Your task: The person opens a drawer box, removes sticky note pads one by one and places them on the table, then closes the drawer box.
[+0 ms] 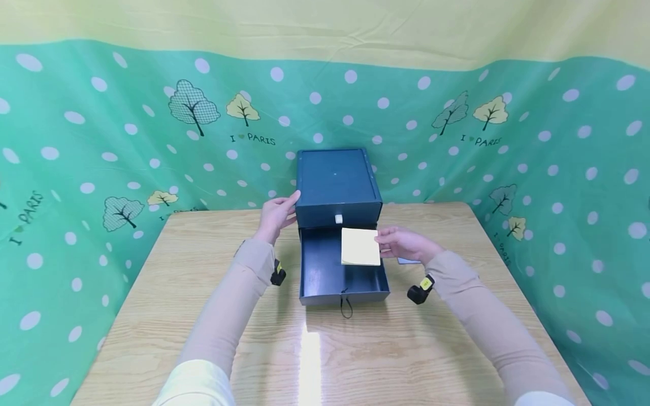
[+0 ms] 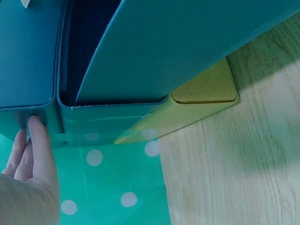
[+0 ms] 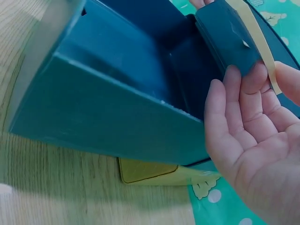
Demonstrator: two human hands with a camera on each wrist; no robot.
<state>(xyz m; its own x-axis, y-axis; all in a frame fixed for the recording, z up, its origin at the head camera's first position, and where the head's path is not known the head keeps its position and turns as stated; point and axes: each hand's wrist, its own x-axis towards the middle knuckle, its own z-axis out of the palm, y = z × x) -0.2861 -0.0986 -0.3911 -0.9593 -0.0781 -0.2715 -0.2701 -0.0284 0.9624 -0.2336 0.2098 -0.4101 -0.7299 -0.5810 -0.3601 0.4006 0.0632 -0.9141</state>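
A dark blue drawer cabinet (image 1: 335, 176) stands at the back of the table, its upper drawer closed with a white knob (image 1: 338, 219). The drawer (image 1: 345, 298) below it is pulled out, with a black cord loop (image 1: 346, 307) at its front. My right hand (image 1: 406, 243) pinches a pale yellow sticky note pad (image 1: 360, 246) by its right edge, above the pulled-out drawer. In the right wrist view the pad (image 3: 258, 35) appears edge-on between thumb and fingers. My left hand (image 1: 276, 217) touches the cabinet's left side with extended fingers (image 2: 40, 140).
Beneath the pulled-out drawer, a yellow bottom section (image 2: 206, 84) shows in both wrist views. A small bluish flat thing (image 1: 408, 261) lies on the wooden table (image 1: 213, 316), partly behind the right wrist. A green dotted curtain (image 1: 325, 113) hangs behind the cabinet and along both sides.
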